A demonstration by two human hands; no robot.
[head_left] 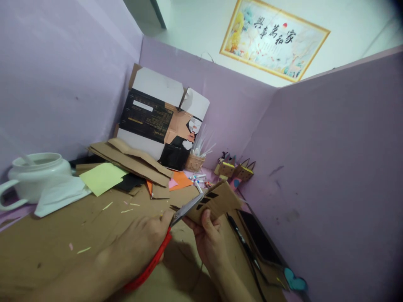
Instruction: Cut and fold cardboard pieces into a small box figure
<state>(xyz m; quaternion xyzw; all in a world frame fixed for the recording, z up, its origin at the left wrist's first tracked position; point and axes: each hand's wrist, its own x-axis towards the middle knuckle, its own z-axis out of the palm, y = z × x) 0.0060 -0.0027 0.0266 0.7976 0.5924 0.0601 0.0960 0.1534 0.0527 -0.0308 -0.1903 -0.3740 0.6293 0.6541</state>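
Observation:
My left hand (147,235) is closed around the red handles of a pair of scissors (188,208). Their blades point up and right, against the edge of a folded piece of brown cardboard (225,200) with black stripes on it. From below, my right hand (209,235) grips that cardboard, its thumb pressed on the front face. How far the blades reach into the cardboard, I cannot tell. Beneath both hands lies a brown cardboard work surface (103,226) with thin yellow and pink paper scraps.
At left stand a white pot (40,176) and a yellow-green paper sheet (102,179) beside stacked cardboard strips (132,161). An unfolded box (151,113) leans on the back wall near a basket of sticks (195,161). A black pen (241,237) and a dark phone-like slab (260,235) lie right.

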